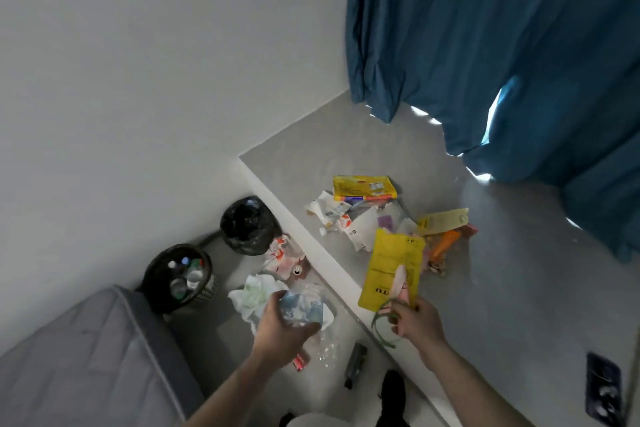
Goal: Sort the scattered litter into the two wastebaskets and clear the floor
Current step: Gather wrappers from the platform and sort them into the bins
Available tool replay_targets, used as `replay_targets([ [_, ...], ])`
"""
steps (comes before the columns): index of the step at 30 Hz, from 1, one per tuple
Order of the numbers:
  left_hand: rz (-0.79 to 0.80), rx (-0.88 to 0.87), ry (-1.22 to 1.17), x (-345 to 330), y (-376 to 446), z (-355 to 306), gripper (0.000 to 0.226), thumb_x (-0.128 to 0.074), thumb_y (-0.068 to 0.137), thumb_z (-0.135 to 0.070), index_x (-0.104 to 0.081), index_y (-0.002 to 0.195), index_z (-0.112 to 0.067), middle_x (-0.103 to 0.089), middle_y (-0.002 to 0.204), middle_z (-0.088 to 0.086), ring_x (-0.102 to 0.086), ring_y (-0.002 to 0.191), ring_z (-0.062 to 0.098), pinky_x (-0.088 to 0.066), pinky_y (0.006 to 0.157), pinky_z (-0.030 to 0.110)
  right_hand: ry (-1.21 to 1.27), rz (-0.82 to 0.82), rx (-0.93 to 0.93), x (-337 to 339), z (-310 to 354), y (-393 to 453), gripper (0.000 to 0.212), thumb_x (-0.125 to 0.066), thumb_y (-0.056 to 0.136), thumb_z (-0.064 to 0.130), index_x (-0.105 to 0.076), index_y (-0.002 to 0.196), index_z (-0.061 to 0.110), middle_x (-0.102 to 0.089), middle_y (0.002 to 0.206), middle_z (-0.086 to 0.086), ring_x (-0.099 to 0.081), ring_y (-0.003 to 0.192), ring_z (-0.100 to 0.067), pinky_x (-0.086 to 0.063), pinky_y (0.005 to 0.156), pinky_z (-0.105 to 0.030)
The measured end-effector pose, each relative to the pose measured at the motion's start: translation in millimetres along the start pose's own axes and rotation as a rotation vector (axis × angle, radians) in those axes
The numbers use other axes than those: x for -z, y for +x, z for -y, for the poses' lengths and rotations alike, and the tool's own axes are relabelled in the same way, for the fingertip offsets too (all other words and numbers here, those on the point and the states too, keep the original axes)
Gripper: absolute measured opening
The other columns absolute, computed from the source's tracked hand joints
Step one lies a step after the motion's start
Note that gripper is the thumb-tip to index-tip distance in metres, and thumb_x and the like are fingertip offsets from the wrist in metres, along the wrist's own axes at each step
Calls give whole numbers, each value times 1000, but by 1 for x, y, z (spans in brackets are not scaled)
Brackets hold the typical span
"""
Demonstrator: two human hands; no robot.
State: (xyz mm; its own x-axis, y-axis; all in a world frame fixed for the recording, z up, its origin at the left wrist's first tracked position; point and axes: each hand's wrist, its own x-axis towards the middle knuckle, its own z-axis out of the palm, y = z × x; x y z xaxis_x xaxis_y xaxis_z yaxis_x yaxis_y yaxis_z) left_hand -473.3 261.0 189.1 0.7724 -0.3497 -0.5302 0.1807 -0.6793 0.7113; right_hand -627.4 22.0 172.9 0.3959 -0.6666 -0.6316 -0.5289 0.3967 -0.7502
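Two letters, "TU", on yellow packet (pixel 393 267)

A deep teal-blue curtain (pixel 502 45) is hanging far right against a pale grey-white wall (pixel 138 62), over a light grey floor (pixel 502 270). Among the litter a bright yellow packet (pixel 363 188) with a red and dark stripe is lying far, while a yellow sheet (pixel 391 267) with black print and a green band (pixel 381 326) are showing nearer. At left, two black wastebaskets (pixel 250 225) are sitting by a grey quilted cushion (pixel 86 357).
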Motion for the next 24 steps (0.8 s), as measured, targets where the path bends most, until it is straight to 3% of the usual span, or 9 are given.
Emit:
replay_targets([
  [3,-41,41,-30,45,-11,20,94,-93,60,-40,-40,136,-29,-60,122,-2,-68,88,9,-58,69,24,-29,40,27,-44,-3,-31,11,-75,82,10,-74,92,5,-75,78,-18,-67,65,-27,-55,62,-40],
  [7,-112,46,-69,83,-13,35,96,-93,57,-37,-45,137,-20,-64,117,-2,-66,98,14,-56,87,34,-28,104,31,-84,4,-56,6,-71,87,3,-73,92,3,-75,77,-13,-67,70,-28,-54,58,-34],
  [13,-101,61,-90,112,1,32,87,-93,66,-30,-44,137,-19,-61,114,-5,-63,94,7,-46,68,15,-65,116,38,-109,24,-49,11,-74,84,8,-76,95,8,-77,80,-13,-73,74,-28,-57,57,-35],
  [17,-140,72,-115,139,21,27,96,-95,53,-45,-45,133,-24,-67,113,-4,-70,96,14,-58,84,33,-107,126,34,-126,41,-31,9,-73,84,8,-76,93,8,-77,79,-12,-73,73,-29,-58,57,-35],
  [19,-166,89,-158,154,32,23,99,-95,46,-48,-45,128,-26,-69,110,-2,-73,92,18,-62,83,44,-142,154,46,-140,51,-23,7,-73,83,8,-76,90,8,-76,79,-14,-72,69,-28,-59,56,-37],
  [24,-244,102,-176,185,65,36,93,-96,46,-55,-50,123,-30,-70,110,-1,-75,90,20,-63,79,44,-232,185,83,-172,75,-8,4,-74,82,14,-76,84,11,-76,71,-10,-74,68,-30,-61,57,-40],
])
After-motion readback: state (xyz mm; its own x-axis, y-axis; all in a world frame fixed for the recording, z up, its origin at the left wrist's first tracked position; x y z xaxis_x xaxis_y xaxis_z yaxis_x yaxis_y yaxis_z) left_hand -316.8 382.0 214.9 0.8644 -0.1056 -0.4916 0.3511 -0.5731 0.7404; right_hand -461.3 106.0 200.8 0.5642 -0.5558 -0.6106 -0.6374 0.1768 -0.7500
